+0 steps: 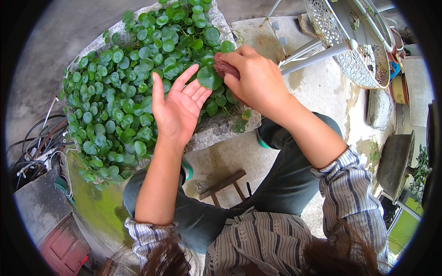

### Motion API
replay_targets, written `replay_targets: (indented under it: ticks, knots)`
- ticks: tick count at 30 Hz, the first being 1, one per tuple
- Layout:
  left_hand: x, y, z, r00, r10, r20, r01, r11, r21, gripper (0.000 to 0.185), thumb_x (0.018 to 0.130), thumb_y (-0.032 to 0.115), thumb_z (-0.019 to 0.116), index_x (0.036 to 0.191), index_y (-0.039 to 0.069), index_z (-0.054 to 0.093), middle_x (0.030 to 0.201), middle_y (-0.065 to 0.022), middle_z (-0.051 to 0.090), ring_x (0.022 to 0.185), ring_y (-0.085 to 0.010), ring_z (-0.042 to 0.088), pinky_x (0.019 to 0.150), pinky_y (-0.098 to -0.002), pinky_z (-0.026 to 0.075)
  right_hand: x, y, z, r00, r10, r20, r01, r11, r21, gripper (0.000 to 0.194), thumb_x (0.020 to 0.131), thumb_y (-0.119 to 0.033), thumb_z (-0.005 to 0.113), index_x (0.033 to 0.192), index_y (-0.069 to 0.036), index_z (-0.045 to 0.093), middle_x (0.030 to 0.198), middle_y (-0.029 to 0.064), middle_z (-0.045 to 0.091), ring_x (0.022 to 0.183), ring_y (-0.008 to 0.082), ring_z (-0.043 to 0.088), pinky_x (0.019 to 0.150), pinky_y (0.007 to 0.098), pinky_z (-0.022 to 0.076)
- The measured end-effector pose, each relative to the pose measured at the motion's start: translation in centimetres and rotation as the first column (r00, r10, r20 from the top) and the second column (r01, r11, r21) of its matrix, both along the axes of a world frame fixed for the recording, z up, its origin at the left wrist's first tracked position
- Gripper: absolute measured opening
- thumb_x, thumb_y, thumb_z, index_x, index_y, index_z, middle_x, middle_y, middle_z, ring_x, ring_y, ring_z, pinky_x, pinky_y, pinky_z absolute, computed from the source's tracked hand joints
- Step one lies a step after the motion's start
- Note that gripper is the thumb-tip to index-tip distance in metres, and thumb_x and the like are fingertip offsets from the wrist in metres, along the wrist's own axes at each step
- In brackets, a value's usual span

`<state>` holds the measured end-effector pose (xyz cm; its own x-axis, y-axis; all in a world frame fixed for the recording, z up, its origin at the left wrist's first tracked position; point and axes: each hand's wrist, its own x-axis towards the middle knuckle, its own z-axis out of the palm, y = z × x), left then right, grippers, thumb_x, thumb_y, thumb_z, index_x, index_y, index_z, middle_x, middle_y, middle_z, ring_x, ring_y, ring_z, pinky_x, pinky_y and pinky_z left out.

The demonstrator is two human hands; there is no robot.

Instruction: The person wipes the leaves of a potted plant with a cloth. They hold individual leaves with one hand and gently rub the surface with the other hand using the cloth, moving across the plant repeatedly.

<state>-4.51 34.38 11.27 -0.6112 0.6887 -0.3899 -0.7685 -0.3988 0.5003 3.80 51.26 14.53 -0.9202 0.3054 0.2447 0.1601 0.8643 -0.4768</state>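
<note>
My right hand [257, 77] grips a bunched reddish-brown cloth [226, 65] at the right side of a dense patch of pennywort plants [117, 93] with round green leaves. Palm up, my left hand [181, 107] is held over the foliage with its fingers apart. Its fingertips lie at the edge of one large round leaf [209, 78], which sits between my two hands, close to the cloth. Whether the fingertips support that leaf from below cannot be made out. The plants fill a rough stone trough [214, 136] in front of my knees.
A white metal stand with a lattice rim [328, 27] rises at the upper right. Cables [34, 141] lie tangled at the left. Between my legs is a wooden stool part [222, 184]. A stone block [380, 108] and a dark planter [395, 164] stand at the right.
</note>
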Motion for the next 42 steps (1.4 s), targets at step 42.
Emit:
replay_targets:
  ticks: [42]
  knots:
    - [0.1,-1.5,0.2,1.000,0.026,-0.006,-0.026,0.998,0.054,0.092,0.096,0.071,0.037,0.145,-0.006,0.038,0.142,-0.0279,0.046,0.129,-0.0350,0.049,0.115,-0.0440,0.035,-0.2,-2.2,1.6,0.975,0.209,-0.078,-0.217,0.968,-0.128,0.034,0.082,-0.014,0.067,0.116,-0.011,0.069,0.105,0.0146,0.066,0.089,0.0388,0.066,0.077,0.0456,0.0549]
